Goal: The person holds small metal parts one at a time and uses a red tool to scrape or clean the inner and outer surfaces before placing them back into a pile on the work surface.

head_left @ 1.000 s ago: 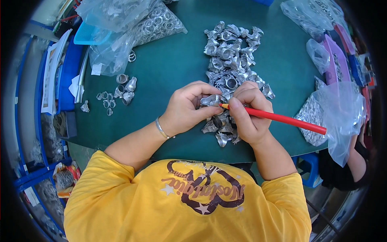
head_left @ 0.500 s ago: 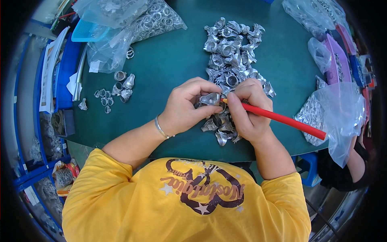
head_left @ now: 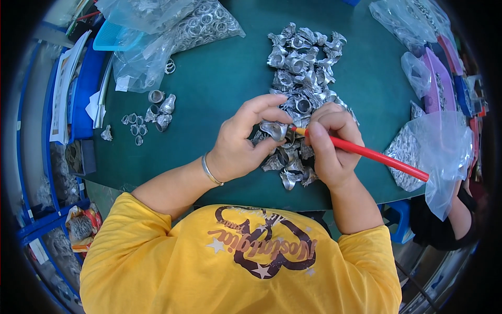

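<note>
Ring (head_left: 273,130) sits between the thumb and fingers of my left hand (head_left: 234,142), over the near part of the pile (head_left: 299,66). Grip: narrow, on the ring, with the index finger lifted on the far side; how firmly the ring is pinched, I cannot tell. My right hand (head_left: 334,147) is closed on a red tool (head_left: 384,158) in a writing grip, its long end slanting out to the right and near. The tip, yellowish with a dark point, meets or nearly meets the right side of the ring; contact cannot be confirmed from this angle.

Step in hand, as I judge it: applying the tip to the ring, with my left hand as the holder and my right hand as the worker.

Next move, as I judge it: it calls for the ring to be held steady or turned slightly in my left hand, so that a fresh part faces the tip, and for light, short strokes from my right hand. Caution: neighbouring pieces lie close below; a loose pinch could let the ring drop among them. Large rings (head_left: 166,104) and small rings (head_left: 137,125) lie well apart, on the left of the table (head_left: 219,76).
</note>
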`<action>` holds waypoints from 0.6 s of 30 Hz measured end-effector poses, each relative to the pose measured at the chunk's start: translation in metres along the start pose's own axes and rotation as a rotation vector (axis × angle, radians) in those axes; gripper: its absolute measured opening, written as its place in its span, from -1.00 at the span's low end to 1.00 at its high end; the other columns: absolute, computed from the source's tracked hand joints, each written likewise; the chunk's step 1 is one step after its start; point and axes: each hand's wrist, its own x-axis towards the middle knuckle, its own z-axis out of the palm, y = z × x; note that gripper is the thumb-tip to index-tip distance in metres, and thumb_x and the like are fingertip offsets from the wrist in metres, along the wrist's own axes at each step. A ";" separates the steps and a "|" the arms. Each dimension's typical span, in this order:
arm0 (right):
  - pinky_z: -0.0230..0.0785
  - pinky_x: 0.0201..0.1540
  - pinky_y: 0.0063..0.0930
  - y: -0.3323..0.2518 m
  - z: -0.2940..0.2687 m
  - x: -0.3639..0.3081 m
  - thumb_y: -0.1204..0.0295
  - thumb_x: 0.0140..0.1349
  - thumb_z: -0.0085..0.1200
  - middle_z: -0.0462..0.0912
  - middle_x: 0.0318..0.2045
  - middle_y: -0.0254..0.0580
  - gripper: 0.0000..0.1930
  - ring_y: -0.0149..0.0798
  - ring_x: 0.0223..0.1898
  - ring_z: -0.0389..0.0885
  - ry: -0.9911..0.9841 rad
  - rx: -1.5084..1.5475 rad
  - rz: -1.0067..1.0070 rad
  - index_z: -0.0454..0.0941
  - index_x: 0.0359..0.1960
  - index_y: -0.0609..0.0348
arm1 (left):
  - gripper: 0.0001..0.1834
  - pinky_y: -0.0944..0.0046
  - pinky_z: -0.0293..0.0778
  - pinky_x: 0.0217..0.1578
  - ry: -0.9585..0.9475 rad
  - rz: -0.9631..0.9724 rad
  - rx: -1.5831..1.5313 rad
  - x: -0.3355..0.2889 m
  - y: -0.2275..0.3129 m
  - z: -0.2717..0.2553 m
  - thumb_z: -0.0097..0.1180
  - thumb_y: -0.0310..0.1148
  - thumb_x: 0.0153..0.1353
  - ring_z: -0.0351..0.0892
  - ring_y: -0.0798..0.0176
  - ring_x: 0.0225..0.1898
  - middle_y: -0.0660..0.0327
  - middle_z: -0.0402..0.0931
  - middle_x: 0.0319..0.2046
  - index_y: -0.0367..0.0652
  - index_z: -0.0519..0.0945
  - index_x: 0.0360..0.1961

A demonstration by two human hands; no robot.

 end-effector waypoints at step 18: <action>0.25 -0.37 -0.38 -0.001 0.003 0.003 0.63 0.03 0.14 0.50 -0.60 -0.24 -0.89 -0.25 -0.56 0.46 -0.186 -0.076 -0.191 0.45 -0.49 0.19 | -0.25 0.36 0.47 -0.10 -0.027 -0.019 -0.020 -0.001 -0.002 -0.002 0.16 -0.76 0.00 0.54 0.28 -0.12 0.03 0.53 -0.14 -0.27 0.16 0.23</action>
